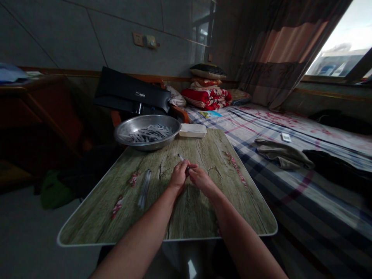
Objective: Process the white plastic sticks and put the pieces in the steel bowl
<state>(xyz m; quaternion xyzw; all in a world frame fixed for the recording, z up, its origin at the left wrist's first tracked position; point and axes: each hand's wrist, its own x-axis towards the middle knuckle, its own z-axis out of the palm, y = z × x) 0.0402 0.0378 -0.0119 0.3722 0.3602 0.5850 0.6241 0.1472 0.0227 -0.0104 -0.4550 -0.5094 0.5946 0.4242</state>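
Observation:
My left hand [179,173] and my right hand [198,178] meet over the middle of a wood-patterned folding table [203,217]. Both are pinched on one thin pen-like stick [181,157], whose pale tip pokes out beyond my left fingers. A couple of clear slim tubes [144,188] lie on the table to the left of my hands. At the table's far edge stands a metal bowl [122,133] holding several pale sticks [149,133].
A white shallow tray [193,130] sits beside the bowl. A bed with a plaid sheet [290,182] runs along the right, with a cloth [281,154], folded blankets [207,97] and pillows. A black case [130,93] rests behind the bowl.

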